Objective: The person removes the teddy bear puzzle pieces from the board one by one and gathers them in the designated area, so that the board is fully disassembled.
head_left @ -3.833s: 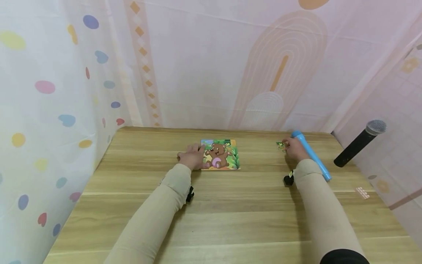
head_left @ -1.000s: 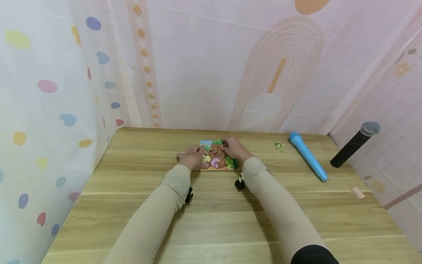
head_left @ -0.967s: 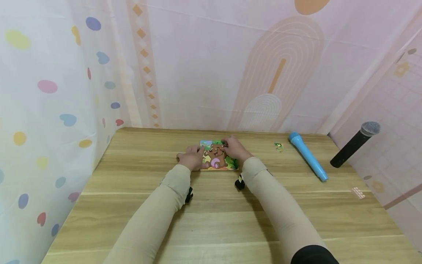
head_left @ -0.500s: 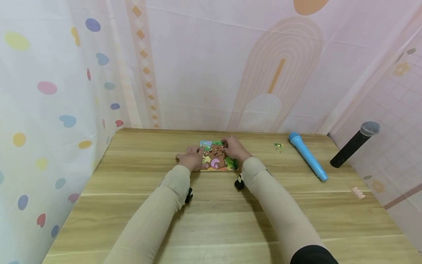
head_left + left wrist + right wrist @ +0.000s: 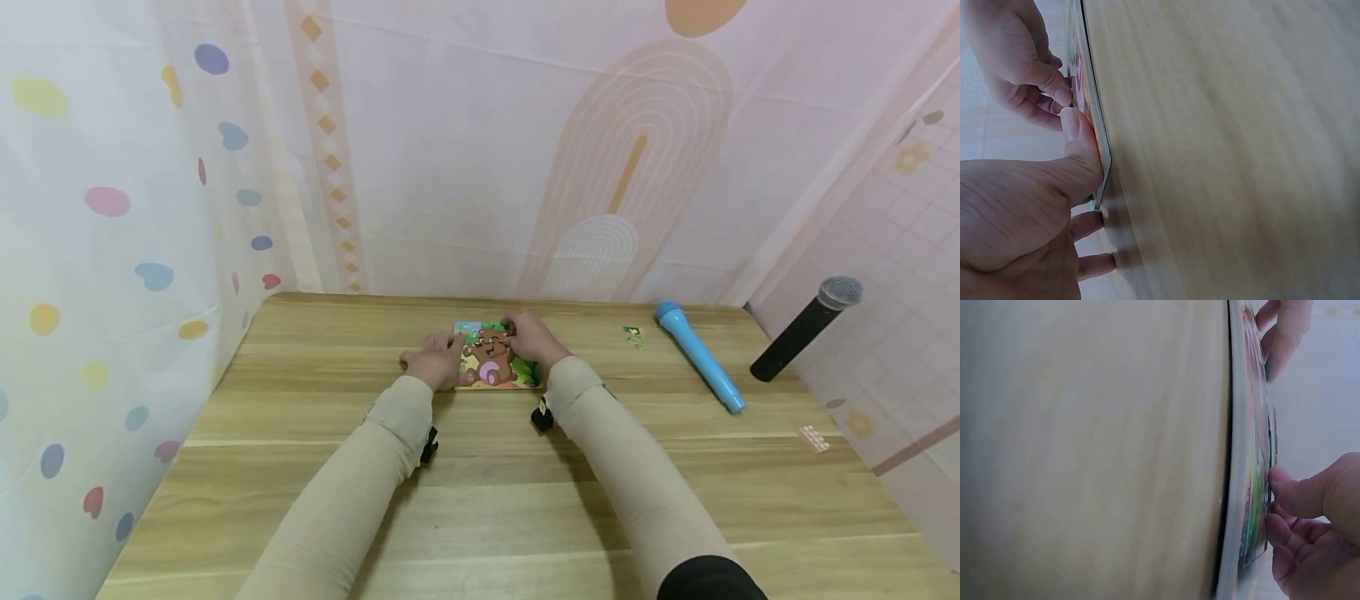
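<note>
A flat jigsaw puzzle (image 5: 491,372) with a brown bear lies near the table's back edge. My left hand (image 5: 435,362) rests across its left side, fingers spread; the left wrist view shows its thumb (image 5: 1079,134) pressing the puzzle's edge and two fingertips on the tabletop. At the upper right of the picture, my right hand (image 5: 534,335) pinches a small puzzle piece between thumb and fingers, right at the puzzle's surface. In the right wrist view the thumb (image 5: 1300,495) and curled fingers largely hide that piece. Another green puzzle piece (image 5: 633,335) lies apart to the right.
A toy-like blue microphone (image 5: 701,358) lies at the right, beyond the loose piece. Farther right is a black microphone (image 5: 798,335) with a grey mesh head. A small pink-and-white patterned patch (image 5: 813,439) is near the right edge. Patterned curtains (image 5: 465,167) enclose the wooden table (image 5: 480,517).
From beside the blue microphone, my right hand has come left to the puzzle with a piece, leaving one green piece there. Over the last second both hands have stayed nearly still.
</note>
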`<state>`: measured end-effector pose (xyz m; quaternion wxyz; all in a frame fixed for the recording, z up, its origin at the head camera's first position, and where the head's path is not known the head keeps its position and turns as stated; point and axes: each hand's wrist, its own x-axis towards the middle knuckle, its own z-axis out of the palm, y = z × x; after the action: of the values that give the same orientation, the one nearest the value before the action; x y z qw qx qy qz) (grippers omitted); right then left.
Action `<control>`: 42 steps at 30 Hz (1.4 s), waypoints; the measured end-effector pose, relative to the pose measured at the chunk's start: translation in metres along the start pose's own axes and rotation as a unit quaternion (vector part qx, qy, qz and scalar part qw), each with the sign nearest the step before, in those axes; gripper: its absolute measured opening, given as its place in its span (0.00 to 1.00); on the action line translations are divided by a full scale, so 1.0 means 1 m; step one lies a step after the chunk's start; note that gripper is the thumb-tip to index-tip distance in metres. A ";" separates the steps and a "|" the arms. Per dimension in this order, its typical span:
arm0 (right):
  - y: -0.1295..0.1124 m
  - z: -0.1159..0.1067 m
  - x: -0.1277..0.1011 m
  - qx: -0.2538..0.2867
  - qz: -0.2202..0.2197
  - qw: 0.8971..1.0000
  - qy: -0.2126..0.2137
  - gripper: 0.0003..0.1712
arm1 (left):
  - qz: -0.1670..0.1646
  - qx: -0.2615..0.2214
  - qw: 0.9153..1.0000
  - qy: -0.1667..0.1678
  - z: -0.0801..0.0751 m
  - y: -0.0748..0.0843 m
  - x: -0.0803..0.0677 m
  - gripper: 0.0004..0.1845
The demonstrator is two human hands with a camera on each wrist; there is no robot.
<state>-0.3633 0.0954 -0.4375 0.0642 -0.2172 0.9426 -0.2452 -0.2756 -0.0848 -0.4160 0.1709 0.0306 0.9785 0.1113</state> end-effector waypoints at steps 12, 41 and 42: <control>0.003 -0.006 -0.002 0.021 0.009 1.000 0.004 0.22 | 0.010 0.000 1.000 0.000 0.000 -0.001 0.006 0.46; 0.054 -0.033 -0.019 0.042 0.046 0.998 0.025 0.23 | 0.006 -0.024 1.000 0.003 -0.001 -0.016 0.017 0.45; 0.056 -0.034 -0.019 0.044 0.049 0.998 0.025 0.23 | 0.006 -0.026 1.000 0.003 -0.001 -0.016 0.017 0.45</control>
<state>-0.3749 0.1629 -0.4356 0.0616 -0.1615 0.9419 -0.2881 -0.2924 -0.0995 -0.4241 0.1682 0.0313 0.9755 0.1381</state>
